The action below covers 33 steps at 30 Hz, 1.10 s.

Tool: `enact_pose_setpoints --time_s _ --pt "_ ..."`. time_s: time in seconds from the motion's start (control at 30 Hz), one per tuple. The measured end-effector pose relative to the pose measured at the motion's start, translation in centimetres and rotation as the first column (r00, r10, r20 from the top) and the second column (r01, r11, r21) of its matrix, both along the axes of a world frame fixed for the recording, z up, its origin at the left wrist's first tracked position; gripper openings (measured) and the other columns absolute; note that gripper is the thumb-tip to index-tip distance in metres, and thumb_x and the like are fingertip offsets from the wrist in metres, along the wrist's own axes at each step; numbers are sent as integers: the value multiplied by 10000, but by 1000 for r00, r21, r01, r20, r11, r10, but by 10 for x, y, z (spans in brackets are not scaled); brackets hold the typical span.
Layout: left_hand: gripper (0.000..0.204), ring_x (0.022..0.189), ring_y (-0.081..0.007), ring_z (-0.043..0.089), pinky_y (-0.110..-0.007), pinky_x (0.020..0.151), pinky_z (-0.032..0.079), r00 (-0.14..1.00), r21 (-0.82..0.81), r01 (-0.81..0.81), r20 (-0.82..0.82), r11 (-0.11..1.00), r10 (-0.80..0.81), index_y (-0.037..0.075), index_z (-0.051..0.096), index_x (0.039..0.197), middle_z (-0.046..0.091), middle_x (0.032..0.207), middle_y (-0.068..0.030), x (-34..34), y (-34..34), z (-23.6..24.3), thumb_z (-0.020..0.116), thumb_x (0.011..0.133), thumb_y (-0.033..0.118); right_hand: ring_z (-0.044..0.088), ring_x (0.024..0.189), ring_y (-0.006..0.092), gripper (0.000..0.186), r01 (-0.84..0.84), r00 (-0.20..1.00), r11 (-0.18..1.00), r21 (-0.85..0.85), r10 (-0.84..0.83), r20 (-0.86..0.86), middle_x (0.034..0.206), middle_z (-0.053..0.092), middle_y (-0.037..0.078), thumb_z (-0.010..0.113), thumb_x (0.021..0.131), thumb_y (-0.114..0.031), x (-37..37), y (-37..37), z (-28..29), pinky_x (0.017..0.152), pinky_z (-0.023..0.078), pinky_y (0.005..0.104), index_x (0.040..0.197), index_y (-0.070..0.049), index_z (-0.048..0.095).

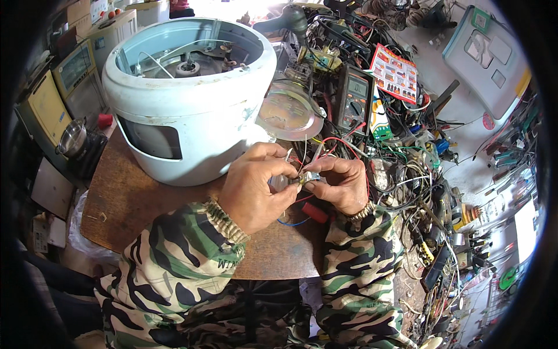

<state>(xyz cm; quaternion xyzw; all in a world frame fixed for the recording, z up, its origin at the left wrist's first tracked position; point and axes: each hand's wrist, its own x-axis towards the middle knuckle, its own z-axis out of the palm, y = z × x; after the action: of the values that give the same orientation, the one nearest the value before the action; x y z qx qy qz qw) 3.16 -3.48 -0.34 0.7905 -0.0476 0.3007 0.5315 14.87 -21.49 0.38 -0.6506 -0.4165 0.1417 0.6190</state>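
Both hands meet in front of a white cylindrical appliance housing (185, 99) with an open top. My left hand (256, 192) has thumb and fingers closed on a small metal-and-white electrical part (301, 178) with thin white, red and blue wires around it. My right hand (343, 181) pinches the same part from the right. A red cylindrical object (315, 213) lies just below my hands on the wooden table top (122, 215). The exact shape of the held part is partly hidden by my fingers.
A multimeter (354, 99), a clear round lid (290, 107), a red printed sheet (393, 72) and tangled cables (395, 174) crowd the right. A white-grey case (486, 61) stands at upper right. A steel pot (74, 139) sits at left. Part of another person (181, 9) shows at the top.
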Motion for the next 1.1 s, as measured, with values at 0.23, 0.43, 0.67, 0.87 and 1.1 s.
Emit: enact_pose_setpoints --time_s 0.23,0.43,0.67,0.87,1.1 --pt "230 975 -272 660 -339 772 576 998 76 -63 30 995 61 0 712 909 612 1133 -164 1 0 -4 797 706 67 661 926 157 205 -6 999 998 59 8 -34 963 701 98 721 743 101 -4 0 1 871 518 303 935 33 695" --pt "255 976 -235 662 -305 723 608 998 85 -55 -12 995 56 -19 709 935 589 1170 -175 0 3 -1 800 715 72 660 923 165 213 8 1000 999 46 -9 23 967 695 104 722 737 106 -8 1 5 875 517 308 936 36 689" --pt "249 1067 -342 625 -402 932 499 998 -120 -12 -61 993 4 49 747 895 635 1124 -212 6 0 -13 787 683 172 654 922 205 218 -8 997 997 77 2 75 954 679 131 736 716 103 -4 0 -2 860 503 322 920 39 692" --pt "268 1065 -334 628 -397 929 501 999 -100 -13 -40 995 9 49 748 913 639 1117 -212 7 3 -12 788 673 163 658 917 207 208 38 987 997 61 -47 151 944 690 132 749 703 89 -7 4 2 855 503 325 899 36 702" --pt "250 993 -312 637 -389 879 520 999 -103 24 34 994 -20 49 745 937 643 1057 -165 7 2 -11 779 700 119 664 923 204 194 52 984 998 45 -58 166 942 703 136 744 723 85 -6 0 3 860 506 326 908 35 716"
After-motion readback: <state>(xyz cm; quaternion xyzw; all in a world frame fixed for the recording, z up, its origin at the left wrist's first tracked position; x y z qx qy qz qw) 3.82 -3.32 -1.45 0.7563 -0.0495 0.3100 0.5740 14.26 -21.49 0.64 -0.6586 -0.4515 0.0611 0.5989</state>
